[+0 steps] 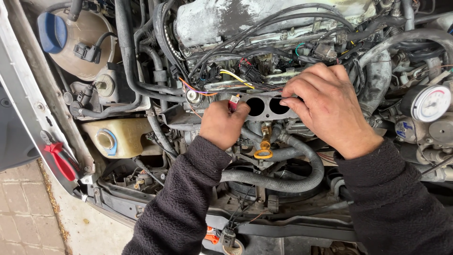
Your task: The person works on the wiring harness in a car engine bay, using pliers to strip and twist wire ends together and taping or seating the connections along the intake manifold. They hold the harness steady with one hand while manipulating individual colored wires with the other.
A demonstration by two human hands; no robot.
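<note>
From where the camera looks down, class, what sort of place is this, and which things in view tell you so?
Most likely the open engine bay of a car parked outdoors. The hands work at a metal flange with two round ports, among black rubber hoses and a coolant tank with a blue cap; brick paving shows beside the bodywork.
</note>
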